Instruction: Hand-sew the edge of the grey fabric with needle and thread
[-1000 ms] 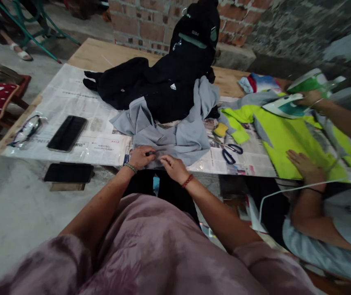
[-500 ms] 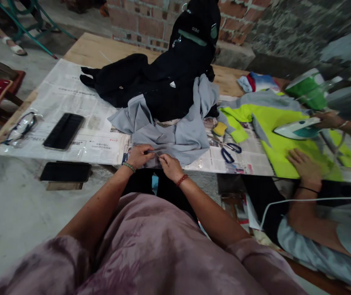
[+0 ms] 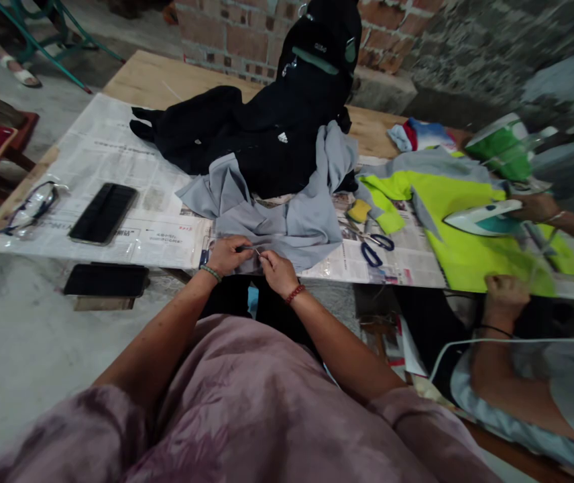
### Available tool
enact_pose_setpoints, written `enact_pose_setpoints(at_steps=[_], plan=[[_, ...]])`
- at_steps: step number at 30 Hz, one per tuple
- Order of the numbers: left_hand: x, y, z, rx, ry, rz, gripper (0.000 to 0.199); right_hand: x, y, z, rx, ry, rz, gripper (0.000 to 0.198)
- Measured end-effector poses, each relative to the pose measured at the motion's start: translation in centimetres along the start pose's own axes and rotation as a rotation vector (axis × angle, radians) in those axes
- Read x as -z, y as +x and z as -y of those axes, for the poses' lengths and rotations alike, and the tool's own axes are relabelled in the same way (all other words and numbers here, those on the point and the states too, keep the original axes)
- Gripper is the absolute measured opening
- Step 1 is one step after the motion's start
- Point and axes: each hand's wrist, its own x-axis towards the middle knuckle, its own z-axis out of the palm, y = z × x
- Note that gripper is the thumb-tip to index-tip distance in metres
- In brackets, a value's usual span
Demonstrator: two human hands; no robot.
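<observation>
A grey garment lies crumpled at the table's front edge. My left hand is closed in a pinch on its near edge. Just beside it, my right hand is closed too, with a thin, shiny sewing needle at its fingertips, pointing toward the left hand. The two hands nearly meet over the cloth. Scissors with dark blue handles and a yellow sponge-like block lie to the right of the garment.
Black clothing and a bag are heaped behind. On the left are a phone, glasses and, lower down, another phone. At right, a co-worker's hand holds an iron on a yellow-green garment.
The needle's angle between my fingers has shifted slightly; my hands stay in place. The co-worker's iron moved a little left and nearer, and their other hand has curled at the cloth's near edge.
</observation>
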Motion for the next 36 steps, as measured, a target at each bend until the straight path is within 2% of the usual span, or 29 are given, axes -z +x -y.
enact_pose_setpoints(at_steps=[7, 14, 21, 29, 36], plan=[[0.2, -0.1, -0.3, 0.047, -0.013, -0.001, 0.015, -0.2, -0.2, -0.4, 0.038, 0.040, -0.025, 0.023], [0.1, -0.1, -0.2, 0.007, -0.024, -0.012, 0.014, 0.2, 0.2, 0.5, 0.004, 0.015, -0.010, 0.021], [-0.4, -0.1, 0.6, -0.020, -0.080, -0.113, 0.016, 0.4, 0.6, 1.9, -0.040, 0.024, -0.026, 0.020], [-0.7, 0.0, 1.3, -0.030, -0.141, -0.118, 0.013, -1.4, 1.3, 2.4, -0.069, 0.030, -0.144, 0.018], [-0.7, 0.0, 1.0, -0.065, -0.102, -0.104, 0.011, -2.4, 1.6, 2.4, -0.096, 0.018, -0.166, 0.019]])
